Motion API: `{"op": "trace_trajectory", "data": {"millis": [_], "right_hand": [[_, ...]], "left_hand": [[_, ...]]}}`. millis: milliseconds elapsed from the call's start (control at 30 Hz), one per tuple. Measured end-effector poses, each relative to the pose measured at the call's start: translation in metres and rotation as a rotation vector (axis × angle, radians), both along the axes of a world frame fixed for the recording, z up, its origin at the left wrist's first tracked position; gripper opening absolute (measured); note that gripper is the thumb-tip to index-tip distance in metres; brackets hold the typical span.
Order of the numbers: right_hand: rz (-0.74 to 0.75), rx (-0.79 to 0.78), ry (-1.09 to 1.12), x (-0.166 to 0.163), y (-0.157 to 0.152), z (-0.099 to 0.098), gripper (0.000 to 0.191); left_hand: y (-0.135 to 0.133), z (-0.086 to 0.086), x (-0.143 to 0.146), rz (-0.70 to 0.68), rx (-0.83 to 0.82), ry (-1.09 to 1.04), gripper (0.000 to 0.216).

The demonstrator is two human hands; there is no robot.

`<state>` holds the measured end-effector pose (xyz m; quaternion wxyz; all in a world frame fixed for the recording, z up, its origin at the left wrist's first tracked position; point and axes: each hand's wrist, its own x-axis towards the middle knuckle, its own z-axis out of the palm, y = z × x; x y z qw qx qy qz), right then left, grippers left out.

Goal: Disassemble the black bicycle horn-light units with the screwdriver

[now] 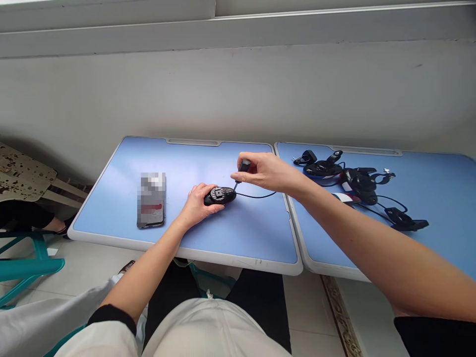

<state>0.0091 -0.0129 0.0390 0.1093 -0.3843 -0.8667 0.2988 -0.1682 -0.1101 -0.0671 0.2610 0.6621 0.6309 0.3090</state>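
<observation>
On the left blue table, a black oval device (pixel 220 195) lies with a ribbed, greyish patch facing up. My left hand (pixel 196 203) is closed around its left end, thumb along the near side, pressing it to the tabletop. A screwdriver (pixel 244 166) with a black handle is pinched in the fingers of my right hand (pixel 262 171). Its thin shaft slants down to the right end of the device; the contact point is too small to make out. From that same end a black cable (pixel 256 197) runs right, passing under my right wrist.
A smartphone (pixel 151 201) with a blurred screen lies left of my left hand. On the right table (pixel 442 198) are several black cabled devices with clamps (pixel 359 184), beyond my right forearm. A wall stands behind both tables. A person's leg (pixel 28 215) shows at far left.
</observation>
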Motion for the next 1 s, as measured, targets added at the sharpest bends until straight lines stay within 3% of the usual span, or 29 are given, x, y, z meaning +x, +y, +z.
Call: {"op": "trace_trajectory", "data": {"millis": [300,433,567,733,900,1000], "right_hand": [[0.054,-0.160,0.003,0.003,0.001,0.006,0.006],[0.006,-0.091,-0.006,0.004,-0.002,0.005,0.029],[-0.129,0.002,-0.046,0.002,-0.004,0.003,0.016],[-0.016,-0.016,-0.019,0.003,-0.004,0.008,0.007],[-0.111,0.006,0.113,-0.004,-0.019,0.024,0.005],[-0.041,-0.026,0.163,-0.017,-0.028,0.023,0.008]], "left_hand": [[-0.001,0.001,0.002,0.061,0.018,-0.061,0.053],[-0.002,0.000,0.002,0.080,0.018,-0.077,0.042],[-0.003,0.000,0.002,0.114,0.036,-0.116,0.043],[-0.004,-0.002,0.003,0.142,0.071,-0.132,0.046],[-0.004,-0.004,0.002,0.129,0.082,-0.136,0.049],[-0.004,-0.005,0.002,0.155,0.070,-0.134,0.052]]}}
